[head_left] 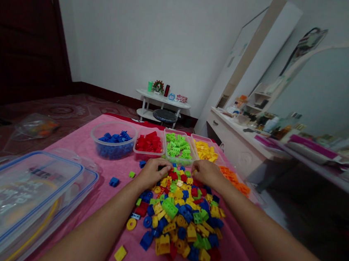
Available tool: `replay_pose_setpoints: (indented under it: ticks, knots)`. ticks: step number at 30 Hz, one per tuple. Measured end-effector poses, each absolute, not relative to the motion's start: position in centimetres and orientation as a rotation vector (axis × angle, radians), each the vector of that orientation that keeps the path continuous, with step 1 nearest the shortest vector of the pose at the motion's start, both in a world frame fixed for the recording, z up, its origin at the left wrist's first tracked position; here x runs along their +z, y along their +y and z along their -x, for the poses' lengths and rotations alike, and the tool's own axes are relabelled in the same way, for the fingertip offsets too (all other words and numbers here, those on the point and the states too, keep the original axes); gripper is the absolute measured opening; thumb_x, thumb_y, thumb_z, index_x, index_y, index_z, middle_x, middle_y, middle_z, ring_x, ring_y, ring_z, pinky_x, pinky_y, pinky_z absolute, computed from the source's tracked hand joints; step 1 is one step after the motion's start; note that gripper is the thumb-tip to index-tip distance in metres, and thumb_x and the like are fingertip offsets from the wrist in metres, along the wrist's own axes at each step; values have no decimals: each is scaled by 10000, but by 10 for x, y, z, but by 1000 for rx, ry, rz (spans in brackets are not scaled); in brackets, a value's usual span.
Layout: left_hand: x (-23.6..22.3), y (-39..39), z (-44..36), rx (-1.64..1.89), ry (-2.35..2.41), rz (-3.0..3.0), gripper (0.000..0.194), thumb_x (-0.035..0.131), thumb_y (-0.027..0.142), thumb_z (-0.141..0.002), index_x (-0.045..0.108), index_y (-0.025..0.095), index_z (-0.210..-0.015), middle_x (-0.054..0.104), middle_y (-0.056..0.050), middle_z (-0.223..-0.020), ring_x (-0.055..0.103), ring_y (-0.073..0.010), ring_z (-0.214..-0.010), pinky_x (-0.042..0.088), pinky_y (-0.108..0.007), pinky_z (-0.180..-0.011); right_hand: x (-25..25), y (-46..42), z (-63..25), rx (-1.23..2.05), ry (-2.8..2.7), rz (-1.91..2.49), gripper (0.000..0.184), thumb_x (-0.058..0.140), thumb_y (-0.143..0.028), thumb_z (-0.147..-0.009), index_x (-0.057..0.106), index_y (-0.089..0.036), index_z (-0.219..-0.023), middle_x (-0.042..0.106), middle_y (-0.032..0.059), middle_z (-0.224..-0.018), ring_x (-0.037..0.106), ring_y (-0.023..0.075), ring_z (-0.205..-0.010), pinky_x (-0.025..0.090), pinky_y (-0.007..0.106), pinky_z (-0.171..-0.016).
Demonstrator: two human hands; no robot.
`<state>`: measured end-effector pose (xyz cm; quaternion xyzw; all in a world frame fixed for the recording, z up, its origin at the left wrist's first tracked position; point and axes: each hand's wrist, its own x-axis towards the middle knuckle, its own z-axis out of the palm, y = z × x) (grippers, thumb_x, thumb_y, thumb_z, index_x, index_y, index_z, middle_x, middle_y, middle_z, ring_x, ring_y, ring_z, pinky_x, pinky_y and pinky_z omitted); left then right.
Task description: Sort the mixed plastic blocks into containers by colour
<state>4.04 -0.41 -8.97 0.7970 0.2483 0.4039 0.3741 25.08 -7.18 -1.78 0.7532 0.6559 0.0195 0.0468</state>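
A heap of mixed plastic building blocks (181,214) in blue, yellow, green and red lies on a pink cloth (98,147). My left hand (153,172) rests on the far left edge of the heap, fingers curled down onto the blocks. My right hand (206,172) is at the heap's far right edge, fingers bent into the blocks. What either hand grips is hidden. Beyond the hands stand a round tub of blue blocks (114,140), a tray of red blocks (148,143), a tray of green blocks (178,146) and a tray of yellow blocks (205,150).
Orange blocks (234,180) lie at the right of the cloth. A clear lidded box with blue rim (20,197) sits at left. Loose blocks (114,181) lie beside the heap. A white desk (248,142) with clutter stands right; a small white shelf table (162,100) and stool stand behind.
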Motion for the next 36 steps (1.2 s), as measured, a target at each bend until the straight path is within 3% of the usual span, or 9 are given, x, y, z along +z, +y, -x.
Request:
replay_pose_setpoints:
  ticks: [7, 14, 19, 23, 27, 33, 36]
  knots:
    - [-93, -2, -41, 1042, 630, -2047, 208, 533, 210, -825, 729, 162, -877, 720, -54, -940, 654, -172, -898, 478, -266, -833, -15, -83, -252, -476, 2212, -2174, 236, 554, -136, -620, 692, -167, -809, 622, -14, -640, 530, 106, -575, 313, 192, -495]
    - [-95, -1, -41, 1042, 622, -2050, 209, 533, 199, -821, 731, 172, -882, 719, -46, -948, 652, -171, -904, 478, -269, -839, -30, -91, -242, -407, 2384, -2111, 110, 567, -124, -585, 564, -164, -687, 548, -28, -639, 478, 101, -591, 273, 202, -503]
    - [-94, -2, -41, 1044, 617, -2054, 210, 529, 195, -824, 731, 178, -882, 718, -40, -946, 649, -167, -901, 478, -267, -838, -30, -90, -243, -364, 2330, -2201, 163, 621, -148, -571, 528, -170, -704, 564, -25, -684, 484, 103, -606, 268, 202, -505]
    - [-93, -2, -40, 1037, 616, -2064, 212, 526, 204, -827, 729, 181, -882, 718, -38, -944, 648, -167, -904, 477, -263, -838, -31, -91, -246, -406, 2319, -2208, 168, 588, -94, -593, 568, -158, -747, 570, -22, -662, 499, 102, -595, 280, 196, -501]
    - [-93, -3, -40, 1037, 617, -2058, 214, 525, 215, -828, 729, 175, -880, 717, -46, -946, 649, -173, -902, 479, -268, -846, -29, -95, -246, -398, 2424, -2195, 325, 487, -36, -642, 644, -160, -899, 625, -3, -719, 542, 105, -620, 339, 185, -539]
    - [-90, -4, -40, 1042, 626, -2040, 210, 533, 226, -826, 732, 176, -870, 721, -51, -937, 653, -181, -901, 484, -277, -846, -4, -81, -264, -607, 2231, -2272, 358, 464, -7, -657, 696, -163, -880, 685, -4, -715, 605, 104, -581, 402, 175, -536]
    - [-92, -3, -41, 1038, 629, -2045, 214, 530, 218, -826, 732, 170, -876, 719, -54, -945, 652, -179, -905, 482, -279, -849, 13, -62, -289, -408, 2057, -2523, 333, 485, -10, -693, 704, -137, -910, 705, 14, -724, 633, 106, -597, 439, 172, -569]
